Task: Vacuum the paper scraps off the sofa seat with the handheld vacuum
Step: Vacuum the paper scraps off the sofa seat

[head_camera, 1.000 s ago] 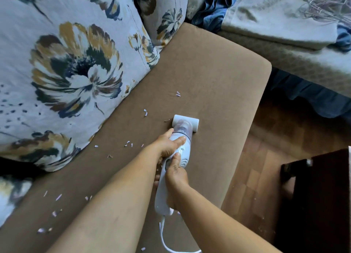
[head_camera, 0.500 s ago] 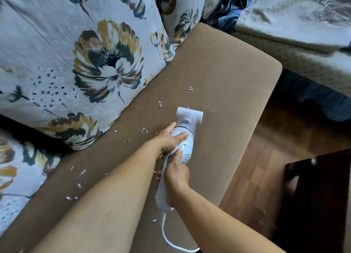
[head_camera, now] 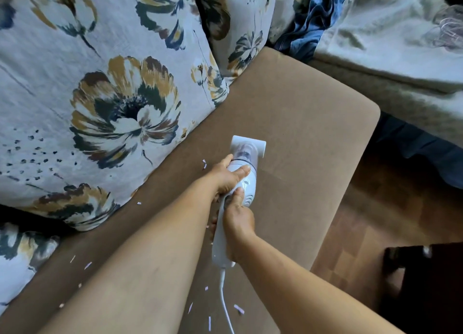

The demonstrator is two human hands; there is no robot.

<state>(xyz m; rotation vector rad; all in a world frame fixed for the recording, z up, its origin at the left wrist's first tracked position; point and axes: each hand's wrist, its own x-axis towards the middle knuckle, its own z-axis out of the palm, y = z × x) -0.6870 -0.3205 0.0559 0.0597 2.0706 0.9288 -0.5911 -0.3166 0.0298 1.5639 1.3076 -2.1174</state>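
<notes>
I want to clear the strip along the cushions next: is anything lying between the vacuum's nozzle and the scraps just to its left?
Nothing visible does. The nozzle sits on bare sofa seat, and the nearest paper scraps lie to its left beside the left hand, with only open fabric between them and the nozzle.

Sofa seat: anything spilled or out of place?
Yes. Paper scraps litter the sofa seat, mostly behind the handheld vacuum, near the cord; one lies left of the nozzle. Ahead of it the seat looks clean.
</notes>
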